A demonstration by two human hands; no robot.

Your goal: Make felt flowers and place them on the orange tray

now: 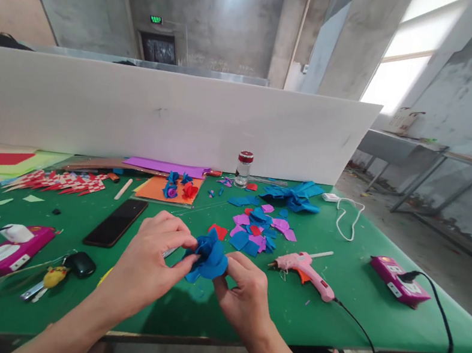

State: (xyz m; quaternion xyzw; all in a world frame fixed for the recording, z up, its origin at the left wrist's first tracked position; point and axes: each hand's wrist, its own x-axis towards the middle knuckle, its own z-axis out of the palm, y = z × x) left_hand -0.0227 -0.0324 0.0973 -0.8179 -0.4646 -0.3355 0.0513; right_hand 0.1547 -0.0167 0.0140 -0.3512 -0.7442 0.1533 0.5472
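- Head view, hands: the left hand (159,251) pinches the blue flower (212,257) between thumb and fingers; the right hand (247,291) grips its opposite side. The flower is held between them above the near part of the green table (360,271).
- Head view, hazards: the petals look thin, so uneven finger pressure could crease or tear them. The pink glue gun (309,273) lies near the right hand, nozzle towards it; a sideways slip might bring skin against a possibly hot tip. Its cord (356,327) drops over the table edge and, if snagged, could drag the gun.
- Head view, containers: a clear jar (243,171), red-lidded and upright, stands by the white board (159,117); its contents cannot be made out.
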